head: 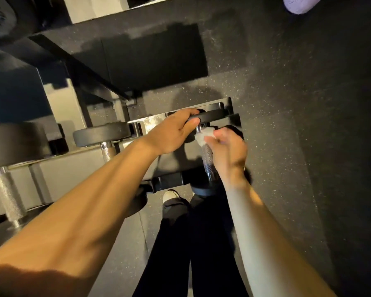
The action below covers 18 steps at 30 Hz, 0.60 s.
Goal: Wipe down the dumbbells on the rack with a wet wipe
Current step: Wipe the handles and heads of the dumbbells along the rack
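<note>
Two bare hands work at the right end of a dark metal dumbbell rack (77, 155), seen from above. The left hand (169, 133) reaches forward with its fingers (190, 113) curled over the rim of the far black round head (212, 115) of a dumbbell with a knurled silver steel handle (208, 156), gripping it. The right hand (228, 151) pinches a crumpled white wet wipe (204, 136) against the upper part of that handle, just below the gripped head, its fingers bent round the wipe. The dumbbell lies in the rack's rightmost cradle, its near head (204, 189) partly hidden under the right wrist. To the left, a second black-headed dumbbell (101, 136) sits in the next cradle, and a larger one (7, 189) lies further left. Below are black trouser legs (193, 243) and a pale shoe tip (169, 195) on speckled dark rubber flooring (298, 125).
</note>
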Each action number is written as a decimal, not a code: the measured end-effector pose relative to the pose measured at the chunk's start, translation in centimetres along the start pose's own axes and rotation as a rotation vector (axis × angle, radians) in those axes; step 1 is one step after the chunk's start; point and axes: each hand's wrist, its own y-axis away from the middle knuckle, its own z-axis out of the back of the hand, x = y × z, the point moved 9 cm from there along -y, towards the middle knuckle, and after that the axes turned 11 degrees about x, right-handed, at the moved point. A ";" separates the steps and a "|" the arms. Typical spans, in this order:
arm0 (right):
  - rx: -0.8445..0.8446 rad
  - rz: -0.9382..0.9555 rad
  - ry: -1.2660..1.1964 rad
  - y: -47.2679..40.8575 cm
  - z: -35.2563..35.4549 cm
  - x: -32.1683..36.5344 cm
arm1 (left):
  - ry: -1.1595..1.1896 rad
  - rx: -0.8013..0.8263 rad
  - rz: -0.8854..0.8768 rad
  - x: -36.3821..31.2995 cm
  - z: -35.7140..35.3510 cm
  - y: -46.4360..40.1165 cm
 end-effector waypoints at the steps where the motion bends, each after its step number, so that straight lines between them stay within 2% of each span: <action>1: -0.068 0.007 -0.014 -0.8 -0.1 0.7 | 0.005 0.003 0.002 -0.1 0.1 0.0; 3: -0.190 0.021 -0.095 -0.7 -0.4 1.4 | 0.022 0.020 0.027 -0.2 0.1 0.0; 5: -0.200 0.077 -0.107 0.3 -1.0 1.4 | 0.045 0.049 0.052 -0.1 -0.2 -0.1; 12: 0.005 0.096 0.303 1.7 -0.4 0.3 | -0.002 0.084 0.111 -0.1 -0.3 0.1; 15: 0.101 0.111 0.316 2.6 -0.7 -1.3 | 0.006 0.088 0.144 -0.3 -0.4 0.2; 18: 0.086 0.033 0.296 2.3 -0.7 -2.2 | 0.098 0.083 0.147 -0.7 -0.6 0.7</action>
